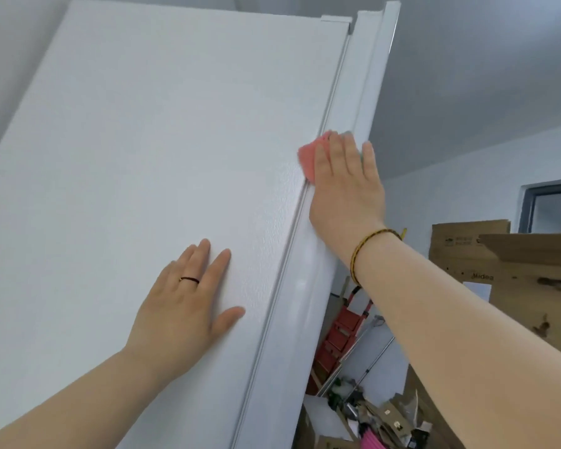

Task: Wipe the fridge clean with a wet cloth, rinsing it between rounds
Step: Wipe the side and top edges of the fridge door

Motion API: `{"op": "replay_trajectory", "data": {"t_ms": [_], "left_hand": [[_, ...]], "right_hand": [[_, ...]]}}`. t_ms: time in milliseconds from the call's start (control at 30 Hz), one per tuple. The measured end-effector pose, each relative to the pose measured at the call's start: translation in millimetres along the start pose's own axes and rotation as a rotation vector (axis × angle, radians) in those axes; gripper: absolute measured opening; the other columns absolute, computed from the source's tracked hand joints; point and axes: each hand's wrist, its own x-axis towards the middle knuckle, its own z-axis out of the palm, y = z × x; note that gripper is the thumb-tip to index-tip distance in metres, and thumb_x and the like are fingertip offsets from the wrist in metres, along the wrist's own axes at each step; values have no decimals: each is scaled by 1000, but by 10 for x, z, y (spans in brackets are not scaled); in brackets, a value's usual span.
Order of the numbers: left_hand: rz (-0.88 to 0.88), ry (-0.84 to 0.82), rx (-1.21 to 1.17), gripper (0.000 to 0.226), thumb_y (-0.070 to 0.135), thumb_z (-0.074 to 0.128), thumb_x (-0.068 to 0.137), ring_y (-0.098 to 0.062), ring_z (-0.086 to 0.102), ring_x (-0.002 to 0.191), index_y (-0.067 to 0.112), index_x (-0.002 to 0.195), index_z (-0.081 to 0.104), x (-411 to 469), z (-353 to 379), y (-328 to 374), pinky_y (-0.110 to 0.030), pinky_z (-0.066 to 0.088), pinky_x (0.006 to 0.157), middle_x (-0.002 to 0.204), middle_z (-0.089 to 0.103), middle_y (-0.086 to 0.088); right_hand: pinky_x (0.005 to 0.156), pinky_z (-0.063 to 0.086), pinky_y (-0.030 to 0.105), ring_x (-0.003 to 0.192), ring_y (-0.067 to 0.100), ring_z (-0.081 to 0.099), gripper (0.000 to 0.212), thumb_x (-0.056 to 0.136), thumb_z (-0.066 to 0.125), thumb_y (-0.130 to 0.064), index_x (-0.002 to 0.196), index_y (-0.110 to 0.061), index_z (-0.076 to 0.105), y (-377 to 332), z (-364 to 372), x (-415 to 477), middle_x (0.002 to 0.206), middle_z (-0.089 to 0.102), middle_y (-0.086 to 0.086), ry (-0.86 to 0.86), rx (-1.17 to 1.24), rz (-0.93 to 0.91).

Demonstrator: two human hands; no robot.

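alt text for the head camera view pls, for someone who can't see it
A right hand presses a pink cloth against the edge of a white fridge, while the left hand rests flat on its broad panel. Behind, to the right, stand cardboard boxes.

White fridge [127,140], left hand [188,306] flat on its panel; pink cloth [308,157] against its edge

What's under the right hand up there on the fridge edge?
A pink cloth, pressed by the flat right hand against the door edge of the fridge. Only its left part shows past the fingers; the rest, and the surface beneath, are covered by the hand.
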Motion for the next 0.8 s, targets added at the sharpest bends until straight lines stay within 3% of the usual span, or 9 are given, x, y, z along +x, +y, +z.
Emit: {"op": "replay_trajectory", "data": {"t_ms": [67,100,167,267,433,533,600,667,800], "left_hand": [[-10,-60,1,88,73,15,78,-28,39,128,12,140,28,83,-100,-12,-29,25,106,141,39,-16],[-38,-85,-59,101,79,18,65,-24,26,136,19,145,10,116,-156,-9,-27,17,110,149,18,-8],[-52,-90,-111,106,81,12,43,-13,-5,142,31,128,-27,164,-186,-42,-21,-3,108,139,-21,11],[-32,-111,-95,103,81,6,35,-1,-21,133,34,115,-37,191,-156,-59,-16,-9,104,130,-34,16],[-52,-73,-216,118,97,0,19,9,-28,122,43,120,-29,165,-122,-101,-15,-13,103,134,-34,21],[-45,-29,-255,119,98,-8,27,13,-27,121,41,130,-18,159,-85,-122,-13,-11,104,139,-24,19],[-14,-46,-138,118,95,0,49,3,-7,131,25,144,0,175,-64,-163,-16,1,105,147,2,5],[21,-73,-31,104,84,5,70,-16,22,127,12,142,25,185,-40,-176,-26,17,98,139,32,-5],[27,-12,-8,90,79,7,76,-22,29,122,21,143,23,176,8,-189,-30,23,95,135,38,-6]], "right_hand": [[113,-12,41,142,28,-12,61,93,22,-11,144,-2,-11,2,-43,187,154,-11,14,16,-15,56],[113,-12,42,142,29,-11,60,94,21,-11,144,-1,-11,-22,-53,220,154,-10,16,22,-17,85],[113,-11,45,142,32,-10,58,95,19,-11,143,2,-11,-81,-14,216,153,-10,19,21,-49,116],[113,-11,45,142,30,-11,60,93,19,-11,144,0,-10,-17,-20,289,154,-9,17,20,-59,107],[114,-7,42,143,26,-4,58,93,23,-10,145,1,1,325,-229,938,155,1,13,73,-12,143],[115,-5,43,143,27,-2,56,92,26,-9,146,-3,10,483,-338,1286,155,6,13,61,41,158],[115,-3,44,143,29,1,56,88,28,-5,144,-6,17,516,-378,1413,153,11,15,67,57,160],[116,-2,43,143,28,1,58,87,29,-5,144,-4,17,467,-380,1398,153,12,15,88,79,201],[116,-5,39,143,26,-1,59,91,29,-7,145,1,8,318,-261,1153,154,8,14,126,121,216]]}}
